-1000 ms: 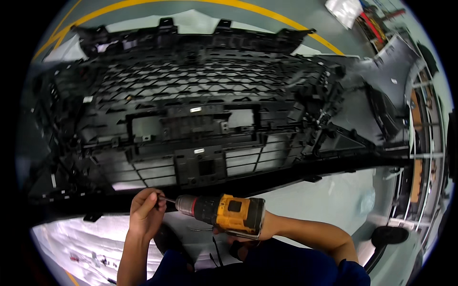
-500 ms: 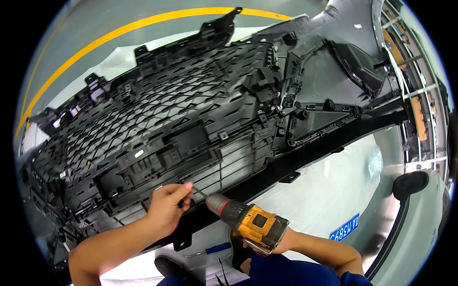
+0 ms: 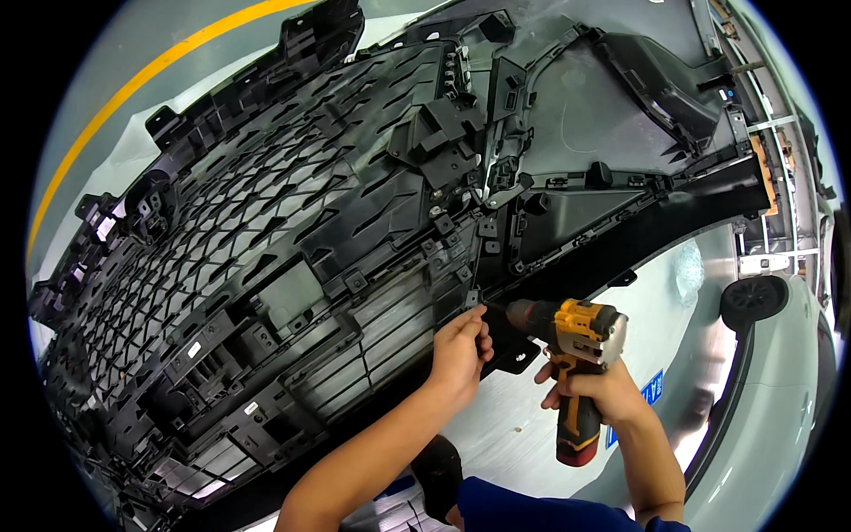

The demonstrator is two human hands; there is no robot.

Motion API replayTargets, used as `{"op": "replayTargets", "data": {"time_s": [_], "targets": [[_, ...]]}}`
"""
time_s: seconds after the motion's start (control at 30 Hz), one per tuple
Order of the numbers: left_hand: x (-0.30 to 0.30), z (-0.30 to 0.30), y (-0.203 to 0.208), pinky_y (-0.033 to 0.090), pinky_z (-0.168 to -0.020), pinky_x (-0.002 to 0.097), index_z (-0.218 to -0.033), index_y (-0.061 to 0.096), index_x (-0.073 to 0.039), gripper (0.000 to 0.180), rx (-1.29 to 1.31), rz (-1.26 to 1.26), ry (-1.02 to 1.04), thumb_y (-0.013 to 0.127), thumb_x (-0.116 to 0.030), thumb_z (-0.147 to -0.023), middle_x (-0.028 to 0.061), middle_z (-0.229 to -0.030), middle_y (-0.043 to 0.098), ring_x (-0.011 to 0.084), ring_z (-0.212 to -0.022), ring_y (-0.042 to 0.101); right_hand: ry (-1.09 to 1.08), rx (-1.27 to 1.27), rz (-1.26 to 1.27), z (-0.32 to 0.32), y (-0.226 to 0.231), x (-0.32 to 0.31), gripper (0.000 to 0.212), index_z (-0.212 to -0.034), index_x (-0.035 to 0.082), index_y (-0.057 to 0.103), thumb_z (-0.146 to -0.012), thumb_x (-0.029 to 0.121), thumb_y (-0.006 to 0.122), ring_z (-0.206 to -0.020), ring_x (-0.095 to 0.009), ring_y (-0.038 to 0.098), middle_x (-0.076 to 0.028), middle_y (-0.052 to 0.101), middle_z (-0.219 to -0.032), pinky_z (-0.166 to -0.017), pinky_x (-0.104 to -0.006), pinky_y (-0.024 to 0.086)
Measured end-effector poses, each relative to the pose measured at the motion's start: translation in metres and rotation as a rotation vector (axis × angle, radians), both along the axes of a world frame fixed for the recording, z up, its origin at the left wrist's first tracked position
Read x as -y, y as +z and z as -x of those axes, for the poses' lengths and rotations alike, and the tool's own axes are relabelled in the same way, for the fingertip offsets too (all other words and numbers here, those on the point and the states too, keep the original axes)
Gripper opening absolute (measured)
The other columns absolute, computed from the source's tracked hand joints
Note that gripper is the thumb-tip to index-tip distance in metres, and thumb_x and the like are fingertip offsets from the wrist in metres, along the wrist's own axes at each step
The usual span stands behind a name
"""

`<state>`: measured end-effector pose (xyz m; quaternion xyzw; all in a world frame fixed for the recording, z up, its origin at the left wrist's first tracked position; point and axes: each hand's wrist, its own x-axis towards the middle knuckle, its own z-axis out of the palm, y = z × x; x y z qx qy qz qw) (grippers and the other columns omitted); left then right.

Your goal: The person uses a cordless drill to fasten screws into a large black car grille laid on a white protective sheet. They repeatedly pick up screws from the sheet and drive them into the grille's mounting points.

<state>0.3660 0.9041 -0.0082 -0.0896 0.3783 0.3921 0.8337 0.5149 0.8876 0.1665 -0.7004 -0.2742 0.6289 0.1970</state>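
Grey floor (image 3: 177, 31) with one yellow line (image 3: 115, 113) shows beyond a single black bumper assembly (image 3: 381, 204) that blocks much of it; one pale car (image 3: 771, 399) stands at right. One yellow-and-black drill (image 3: 581, 341) is at the bumper's lower edge, its handle gripped by the right hand (image 3: 607, 390). The left hand (image 3: 459, 355) curls near its tip; whether it pinches anything is unclear. One blue plate (image 3: 652, 390) is partly hidden behind the right forearm.
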Motion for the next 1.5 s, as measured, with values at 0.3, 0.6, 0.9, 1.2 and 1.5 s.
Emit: {"op": "replayTargets", "data": {"time_s": [0.3,0.6,0.9,1.2,1.5], "targets": [[-0.011,-0.002,-0.015,0.04,-0.069,0.031,-0.144,0.046,-0.004,0.042,0.032,0.065,-0.057,0.046,-0.007,-0.102,0.0031,-0.086,0.05,0.0154,-0.075,0.047,0.029,0.053,0.059,0.012,-0.021,-0.027,0.052,-0.122,-0.008,0.052,-0.071,-0.004,0.06,-0.074,-0.028,0.073,-0.02,0.068,-0.099,-0.069,-0.0351,0.062],[0.006,0.007,-0.009,0.043,-0.063,0.0282,-0.138,0.049,0.002,0.036,-0.097,-0.149,-0.144,0.045,-0.01,-0.104,0.0057,-0.09,0.054,0.0138,-0.076,0.051,-0.003,0.076,0.091,0.011,-0.029,-0.031,0.047,-0.115,-0.007,0.054,-0.069,-0.002,0.062,-0.068,-0.028,0.071,-0.016,0.065,-0.087,-0.065,-0.0363,0.06],[0.026,0.027,-0.008,0.045,-0.063,0.0266,-0.131,0.051,0.004,0.03,-0.155,-0.219,-0.104,0.042,-0.01,-0.106,0.0095,-0.094,0.062,0.012,-0.071,0.052,0.011,0.091,0.087,0.018,-0.032,-0.033,0.043,-0.113,-0.006,0.055,-0.071,-0.002,0.063,-0.065,-0.025,0.07,-0.012,0.063,-0.083,-0.064,-0.0348,0.059],[0.027,0.028,-0.015,0.044,-0.06,0.0243,-0.122,0.056,0.005,0.025,-0.162,-0.378,-0.214,0.056,-0.012,-0.103,0.0129,-0.096,0.068,0.0099,-0.069,0.052,0.07,0.111,0.087,0.021,-0.028,-0.036,0.045,-0.115,-0.006,0.055,-0.071,-0.002,0.06,-0.067,-0.026,0.07,-0.018,0.068,-0.092,-0.065,-0.0366,0.06],[0.018,0.03,-0.013,0.044,-0.066,0.0241,-0.11,0.062,-0.002,0.019,-0.071,-0.185,-0.064,0.062,-0.018,-0.101,0.0103,-0.103,0.07,0.0101,-0.075,0.053,0.123,0.054,0.018,0.007,-0.017,-0.031,0.052,-0.116,-0.007,0.056,-0.065,0.0,0.059,-0.069,-0.027,0.071,-0.02,0.069,-0.095,-0.066,-0.0378,0.06]]}}
